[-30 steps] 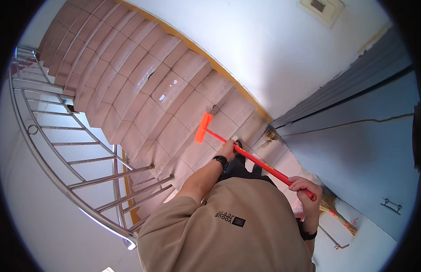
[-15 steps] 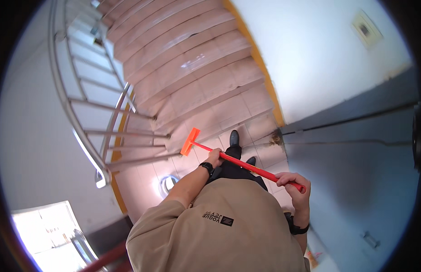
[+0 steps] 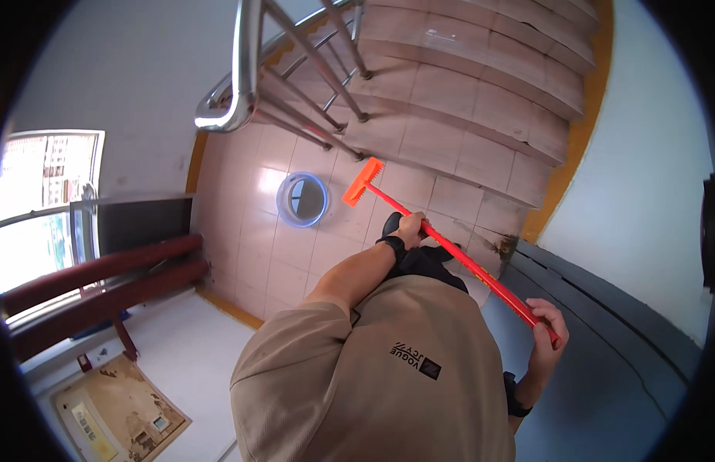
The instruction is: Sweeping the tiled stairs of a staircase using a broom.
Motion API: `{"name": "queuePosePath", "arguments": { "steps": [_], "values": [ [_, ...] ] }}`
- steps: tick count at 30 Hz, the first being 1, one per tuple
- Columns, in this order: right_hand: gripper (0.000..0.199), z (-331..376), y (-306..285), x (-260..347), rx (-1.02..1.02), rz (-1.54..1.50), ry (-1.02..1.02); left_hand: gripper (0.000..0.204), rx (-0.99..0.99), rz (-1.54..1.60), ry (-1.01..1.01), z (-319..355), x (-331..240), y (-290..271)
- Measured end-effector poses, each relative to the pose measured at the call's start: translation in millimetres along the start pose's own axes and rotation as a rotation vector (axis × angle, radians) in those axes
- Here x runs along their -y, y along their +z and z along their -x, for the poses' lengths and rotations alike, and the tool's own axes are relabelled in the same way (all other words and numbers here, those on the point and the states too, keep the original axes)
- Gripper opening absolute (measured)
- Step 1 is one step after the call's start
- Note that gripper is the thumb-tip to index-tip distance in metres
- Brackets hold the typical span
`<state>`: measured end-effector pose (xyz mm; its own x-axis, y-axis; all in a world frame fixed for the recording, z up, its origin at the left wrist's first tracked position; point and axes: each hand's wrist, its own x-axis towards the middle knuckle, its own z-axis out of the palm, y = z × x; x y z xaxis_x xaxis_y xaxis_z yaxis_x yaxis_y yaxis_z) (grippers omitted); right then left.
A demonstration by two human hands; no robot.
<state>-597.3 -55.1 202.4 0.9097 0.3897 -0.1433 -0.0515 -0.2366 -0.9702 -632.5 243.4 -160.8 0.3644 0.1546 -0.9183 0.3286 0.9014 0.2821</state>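
Observation:
Across my body runs a long-handled brush (image 3: 471, 264) with a red shaft and an orange toothed-edged head (image 3: 364, 182). My left hand (image 3: 411, 229) is wrapped round the shaft partway down, nearer the head. At the upper end of the shaft, my right hand (image 3: 548, 326) is closed round the grip, its fingers bent over it. The brush head appears over the tiled floor near the foot of the stairs; whether it touches the tiles I cannot tell. Left of the head stands a round, bluish see-through bucket (image 3: 280, 202), with a bright reflection inside it.
Pinkish tiled stairs (image 3: 465, 85) rise ahead and to the right. A metal handrail (image 3: 248, 69) ends ahead-left, its posts fixed by the steps. Dark red rails (image 3: 103, 266) and a bright window (image 3: 45, 177) are at left. A grey-and-white wall (image 3: 642, 177) borders the right side.
My view has swung toward the left, bringing the whole bucket, the window and the red rails into sight. Both hands keep hold of the brush.

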Motion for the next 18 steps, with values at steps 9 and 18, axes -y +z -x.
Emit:
{"name": "queuePosePath", "arguments": {
  "steps": [9,18],
  "values": [
    [0.039,-52,165,4,0.676,0.425,0.109,0.016,-0.171,0.146,0.322,5,-72,-170],
    [0.043,-62,217,5,0.742,0.603,-0.018,0.003,-0.06,0.385,0.139,-31,-123,-282]
  ]
}}
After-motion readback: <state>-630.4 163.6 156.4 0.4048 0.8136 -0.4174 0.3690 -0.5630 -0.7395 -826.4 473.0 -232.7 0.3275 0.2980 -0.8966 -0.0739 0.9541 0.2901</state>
